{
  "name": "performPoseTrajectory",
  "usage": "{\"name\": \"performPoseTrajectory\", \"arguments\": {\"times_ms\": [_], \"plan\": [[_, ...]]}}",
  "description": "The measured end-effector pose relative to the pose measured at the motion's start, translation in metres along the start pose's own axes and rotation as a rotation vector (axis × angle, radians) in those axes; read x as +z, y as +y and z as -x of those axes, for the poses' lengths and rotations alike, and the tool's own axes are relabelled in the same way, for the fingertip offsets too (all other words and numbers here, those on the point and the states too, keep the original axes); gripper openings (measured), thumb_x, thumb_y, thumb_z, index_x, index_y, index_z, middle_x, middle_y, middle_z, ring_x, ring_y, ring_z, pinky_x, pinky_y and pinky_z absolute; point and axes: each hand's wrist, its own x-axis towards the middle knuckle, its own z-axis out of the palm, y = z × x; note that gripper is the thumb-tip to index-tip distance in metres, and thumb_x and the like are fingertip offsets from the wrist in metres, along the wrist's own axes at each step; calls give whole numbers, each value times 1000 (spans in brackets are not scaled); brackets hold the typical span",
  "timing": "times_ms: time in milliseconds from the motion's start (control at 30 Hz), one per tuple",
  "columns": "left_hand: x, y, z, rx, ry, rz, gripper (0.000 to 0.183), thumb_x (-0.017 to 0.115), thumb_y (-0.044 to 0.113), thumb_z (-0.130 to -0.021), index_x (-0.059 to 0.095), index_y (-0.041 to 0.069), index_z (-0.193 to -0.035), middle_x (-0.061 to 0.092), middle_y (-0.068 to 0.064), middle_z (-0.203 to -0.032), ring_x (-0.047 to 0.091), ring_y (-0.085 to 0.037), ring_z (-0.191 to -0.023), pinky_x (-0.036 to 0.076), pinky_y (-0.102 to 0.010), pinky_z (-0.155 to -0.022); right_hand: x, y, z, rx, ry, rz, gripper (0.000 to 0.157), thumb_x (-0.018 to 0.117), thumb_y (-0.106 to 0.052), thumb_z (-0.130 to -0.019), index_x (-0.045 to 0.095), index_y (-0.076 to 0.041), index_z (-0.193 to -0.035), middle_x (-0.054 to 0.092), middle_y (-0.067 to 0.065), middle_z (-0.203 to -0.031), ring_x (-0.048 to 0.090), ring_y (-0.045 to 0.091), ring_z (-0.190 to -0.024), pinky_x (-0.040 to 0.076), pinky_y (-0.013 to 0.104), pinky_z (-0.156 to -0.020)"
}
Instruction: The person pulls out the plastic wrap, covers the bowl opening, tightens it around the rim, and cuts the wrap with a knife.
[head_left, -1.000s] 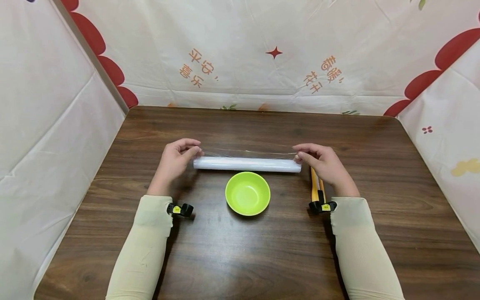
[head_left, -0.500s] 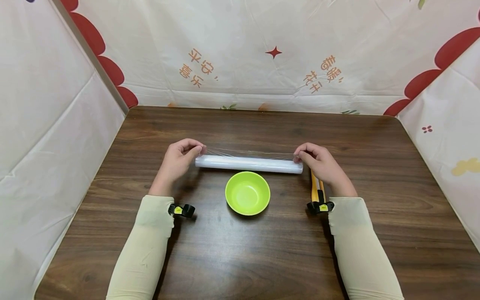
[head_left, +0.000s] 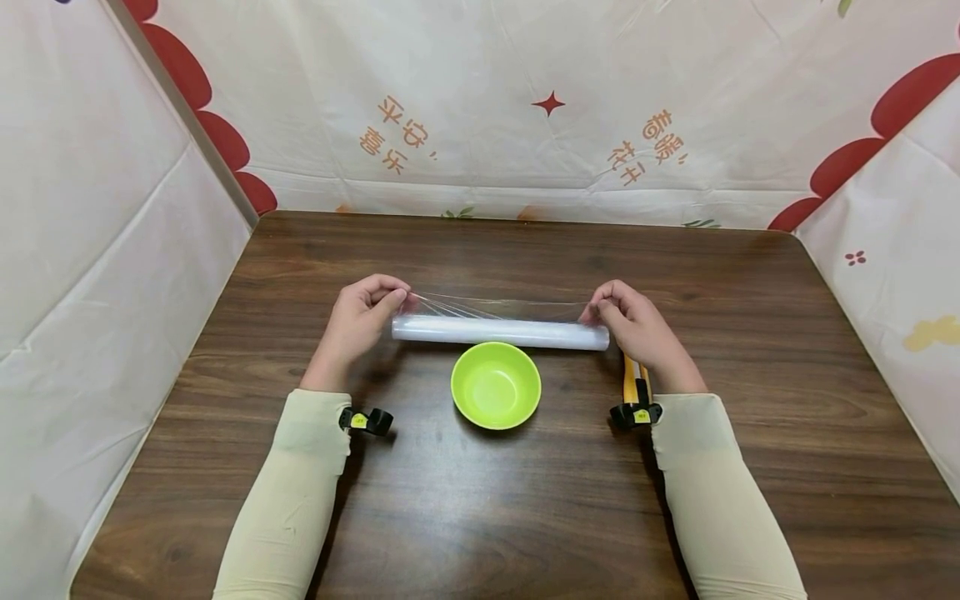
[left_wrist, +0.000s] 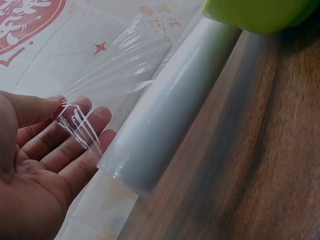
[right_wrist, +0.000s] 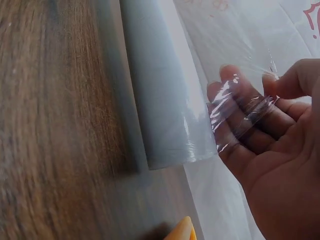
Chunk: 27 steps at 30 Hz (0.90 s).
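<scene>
A roll of cling film lies across the table behind a green bowl. From its far side a clear sheet of film stretches up, creased toward its corners. My left hand pinches the left corner between thumb and forefinger, the other fingers spread behind the film in the left wrist view. At the other end my right hand pinches the right corner with thumb and forefinger, more fingers showing through the film in the right wrist view. The bowl stands upright with nothing visible in it.
An orange-yellow tool with a black part lies by the right wrist, partly hidden; its kind cannot be told. A brown wooden table carries everything. Printed white cloth hangs behind its far edge and at both sides.
Both hands have shifted slightly, the left one rightward and the right one leftward. The roll has slid a little to the right. The film at the left corner looks pulled tighter. The bowl stays put.
</scene>
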Motion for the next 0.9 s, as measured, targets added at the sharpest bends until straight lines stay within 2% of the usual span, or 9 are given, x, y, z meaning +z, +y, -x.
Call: {"name": "performPoseTrajectory", "arguments": {"times_ms": [100,267,433,567,733,833,900], "plan": [[0,0,0,6,15,7,23,57,13,-98,62,-7,-107,69,-27,-102,70,-7,-86,58,-28,-82,-1,1,0,11,5,9,14,48,-17,-102,53,-6,-108,69,12,-97,65,14,-90,51,20,-76],[0,0,0,9,30,31,26,57,13,-98,60,-10,-110,69,-26,-101,71,-7,-86,58,-29,-81,-3,2,0,-47,-15,7,17,52,-10,-100,53,-5,-116,67,13,-102,66,14,-90,55,21,-76],[0,1,0,10,30,35,28,58,14,-98,59,-11,-110,70,-26,-100,71,-8,-85,58,-29,-81,-3,5,1,-96,14,12,13,49,-8,-100,62,-7,-104,67,11,-105,65,13,-91,54,21,-78],[0,2,0,12,29,42,28,58,13,-98,59,-12,-110,69,-27,-99,71,-9,-85,58,-29,-81,-4,4,4,-99,40,101,24,48,-11,-101,71,-14,-99,68,3,-106,61,12,-88,49,21,-71],[0,0,0,22,27,54,27,57,13,-98,59,-11,-110,70,-25,-99,71,-10,-86,58,-29,-81,-2,1,5,-64,49,171,16,58,-22,-98,72,-22,-104,66,-7,-105,54,14,-79,46,24,-63],[-1,0,1,25,24,56,26,57,13,-98,60,-10,-110,70,-24,-100,71,-10,-87,58,-29,-82,-1,-1,5,-67,82,193,13,63,-25,-95,72,-23,-104,66,-7,-103,52,15,-76,45,24,-61],[-1,1,1,24,24,56,26,57,14,-98,60,-10,-110,70,-24,-100,71,-10,-87,58,-29,-82,-1,-3,4,-70,104,175,16,64,-22,-94,70,-23,-109,68,-4,-100,56,14,-76,45,23,-59]]}}
